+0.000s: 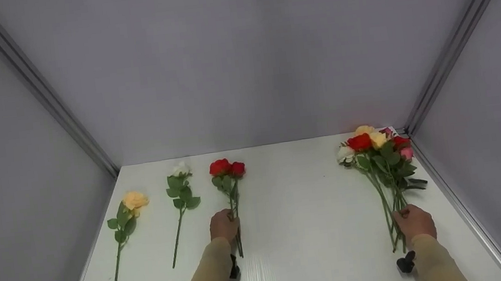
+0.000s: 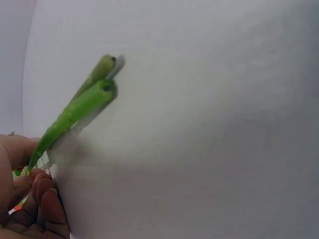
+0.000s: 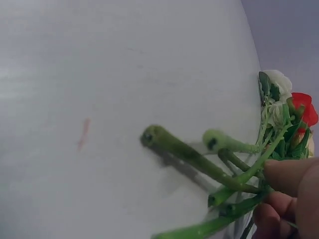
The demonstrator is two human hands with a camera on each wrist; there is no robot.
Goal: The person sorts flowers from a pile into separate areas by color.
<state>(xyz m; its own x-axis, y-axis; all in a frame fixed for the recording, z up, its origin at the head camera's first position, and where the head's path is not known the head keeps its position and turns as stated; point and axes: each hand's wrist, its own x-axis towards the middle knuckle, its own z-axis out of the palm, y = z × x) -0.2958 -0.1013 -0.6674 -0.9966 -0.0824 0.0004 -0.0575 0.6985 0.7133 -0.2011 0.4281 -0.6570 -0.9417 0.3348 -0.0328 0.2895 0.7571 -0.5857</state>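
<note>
My left hand (image 1: 223,226) pinches the stems of two red roses (image 1: 220,167) on the white table. The cut ends of two green stems (image 2: 79,109) poke out past its thumb and fingers in the left wrist view. At the right, my right hand (image 1: 416,221) holds stems of a mixed bunch of roses (image 1: 389,156) low down, between thumb and fingers. The bunch has red, white, yellow and pink blooms. Several stem ends (image 3: 194,159) fan out beside the fingers; which stems the grip takes in cannot be fully told.
A white rose (image 1: 181,194) lies left of the left hand, and a yellow rose (image 1: 124,223) lies farther left. A dark strip-like object (image 1: 415,183) shows beside the bunch. Grey panels (image 1: 224,68) stand around the table's back and sides.
</note>
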